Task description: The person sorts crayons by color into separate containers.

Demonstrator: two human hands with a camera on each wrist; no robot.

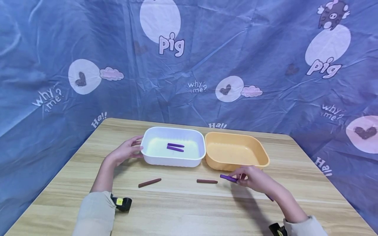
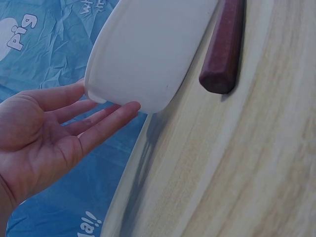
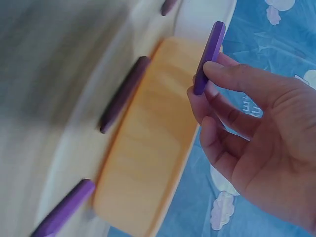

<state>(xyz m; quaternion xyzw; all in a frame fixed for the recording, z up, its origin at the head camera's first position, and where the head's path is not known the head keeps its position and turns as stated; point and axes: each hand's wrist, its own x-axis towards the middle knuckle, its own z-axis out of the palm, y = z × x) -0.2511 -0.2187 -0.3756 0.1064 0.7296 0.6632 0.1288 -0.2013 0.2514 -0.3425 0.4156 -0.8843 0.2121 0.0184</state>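
Note:
My right hand [image 1: 252, 177] pinches a purple crayon [image 3: 210, 57] between thumb and fingers, just in front of the orange bin [image 1: 236, 165]. On the left, my left hand [image 1: 127, 151] touches the end wall of the white bin [image 1: 174, 161], its fingers extended along the outside in the left wrist view. Two purple crayons [image 1: 175, 145] lie inside the white bin. A brown crayon [image 1: 150, 183] rests on the table in front of it, and another brown crayon [image 1: 207, 181] lies left of my right hand. One more purple crayon [image 3: 64, 210] is partly hidden by my right forearm in the head view.
The two bins stand side by side near the back of the wooden table [image 1: 165, 213]. Behind the table hangs a blue printed cloth [image 1: 200, 62]. Each wrist wears a black camera strap [image 1: 122, 202].

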